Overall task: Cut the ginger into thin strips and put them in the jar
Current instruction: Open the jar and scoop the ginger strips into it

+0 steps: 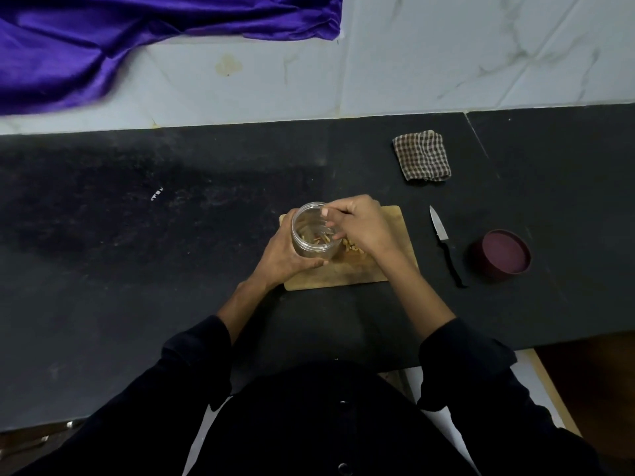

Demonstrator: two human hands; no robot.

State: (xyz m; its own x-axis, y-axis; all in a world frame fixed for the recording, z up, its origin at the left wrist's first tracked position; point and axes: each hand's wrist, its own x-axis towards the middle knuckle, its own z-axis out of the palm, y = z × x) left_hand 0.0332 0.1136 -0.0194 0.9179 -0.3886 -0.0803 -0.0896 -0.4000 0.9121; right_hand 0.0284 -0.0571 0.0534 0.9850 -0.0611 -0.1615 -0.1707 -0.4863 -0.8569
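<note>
Black counter (pixel 171 252): right hand (pixel 360 228) fingers (pixel 331 224) over jar (pixel 314 235) mouth, possibly pinching ginger.

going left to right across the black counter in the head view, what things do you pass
jar gripped by the left hand → right hand at the jar's mouth → bare end of the cutting board → knife → maroon lid

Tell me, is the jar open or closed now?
Open. The jar has no lid on its mouth; the maroon lid lies on the counter right of the knife.
</note>
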